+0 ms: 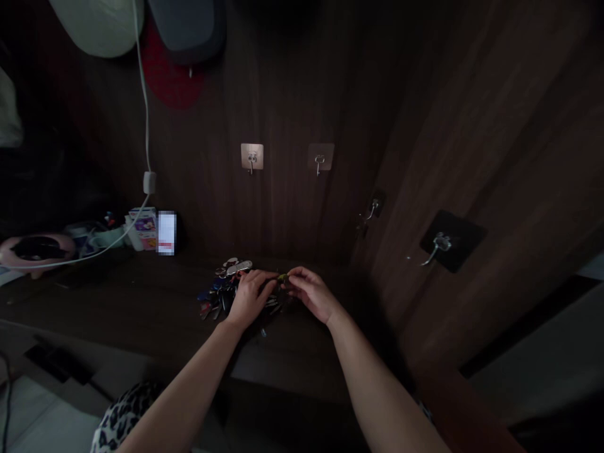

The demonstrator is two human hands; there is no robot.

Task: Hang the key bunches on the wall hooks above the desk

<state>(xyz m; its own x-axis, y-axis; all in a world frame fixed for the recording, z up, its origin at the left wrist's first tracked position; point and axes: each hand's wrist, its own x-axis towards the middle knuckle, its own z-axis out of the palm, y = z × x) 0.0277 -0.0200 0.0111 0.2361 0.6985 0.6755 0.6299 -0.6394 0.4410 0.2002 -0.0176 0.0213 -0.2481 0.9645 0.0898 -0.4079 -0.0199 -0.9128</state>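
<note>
A pile of keys and key fobs [218,296] lies on the dark wooden counter, with a silver oblong piece [239,268] at its back edge. My left hand [251,297] rests over the right side of the pile, its thumb and index finger closed toward a small yellow-green piece [282,277]. From the other side, my right hand [312,293] pinches the same piece between thumb and fingers. Its exact kind is too small to make out. Several metal keys [272,306] show below, between both hands. A small bright bit [263,332] lies nearer the counter's front.
Adhesive hooks [252,157] are fixed to the back panel, and a larger hook [441,242] to the right panel. On the left stand a phone-like lit screen [166,233], a box [143,228] and a pink rounded object [66,246]. A white cable [146,126] hangs there.
</note>
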